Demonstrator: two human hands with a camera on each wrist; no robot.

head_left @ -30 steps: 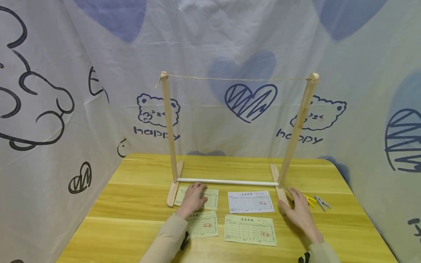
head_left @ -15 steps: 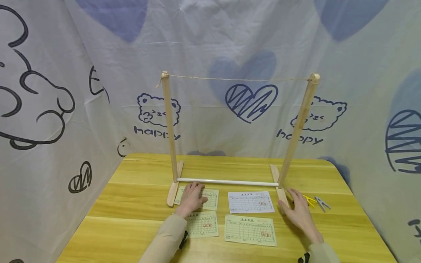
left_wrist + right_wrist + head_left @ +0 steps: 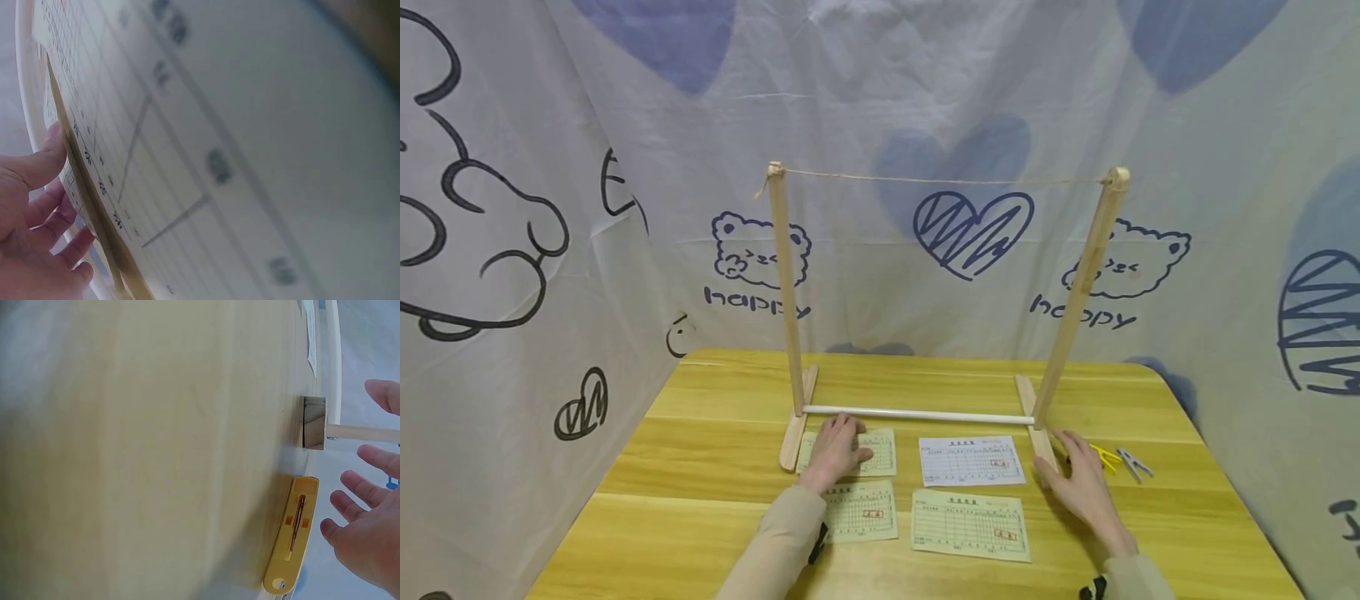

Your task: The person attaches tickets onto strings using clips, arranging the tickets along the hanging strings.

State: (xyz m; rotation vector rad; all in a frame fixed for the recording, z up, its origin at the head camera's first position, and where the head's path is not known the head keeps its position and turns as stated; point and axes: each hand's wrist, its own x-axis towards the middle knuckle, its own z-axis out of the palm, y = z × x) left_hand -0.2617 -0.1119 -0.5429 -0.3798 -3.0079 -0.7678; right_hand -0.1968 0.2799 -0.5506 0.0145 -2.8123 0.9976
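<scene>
My left hand (image 3: 837, 450) rests on a pale green printed form slip (image 3: 882, 450), just in front of the stand's white rod. Its fingertips touch the paper in the left wrist view, where a nearer slip (image 3: 187, 150) fills most of the picture. My right hand (image 3: 1084, 483), fingers spread and holding nothing, hovers beside the right foot of the wooden stand (image 3: 1047, 454). Close to it lie a yellow clothespin (image 3: 1107, 457), seen larger as the yellow clothespin (image 3: 291, 537) in the right wrist view, and a grey clothespin (image 3: 1135, 465).
Another green slip (image 3: 865, 512), a white slip (image 3: 970, 461) and a third green slip (image 3: 970, 525) lie flat on the wooden table (image 3: 700, 500). Between two posts runs a thin string (image 3: 940, 180), with a white rod (image 3: 917, 414) low down. A printed curtain (image 3: 865, 100) hangs behind.
The slip under my left hand has shifted slightly to the left, along with the hand. My right hand has stayed in place.
</scene>
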